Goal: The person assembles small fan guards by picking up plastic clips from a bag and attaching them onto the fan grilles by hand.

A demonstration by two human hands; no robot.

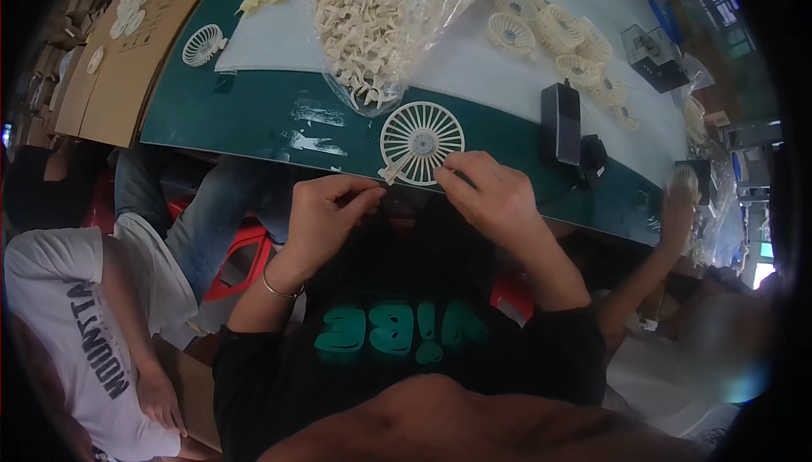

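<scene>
A round cream fan grille (423, 142) with radial slats lies at the front edge of the green table. At its lower left sits a small cream plastic piece (389, 174); whether it is joined to the grille is unclear. My left hand (331, 210) is closed in a pinch at this piece, fingertips partly hidden. On the grille's lower right rim, the thumb and forefinger of my right hand (493, 194) are closed. Just behind the grille, a clear plastic bag (372, 30) spills over with many small cream plastic parts.
Cream fan grilles (562, 30) pile at the back right, and another grille (203, 45) lies left. A black power adapter (562, 123) and a dark box (655, 57) stand right. Cardboard (110, 56) covers the left end. A seated person (76, 293) is left; another person's hand (677, 208) reaches in right.
</scene>
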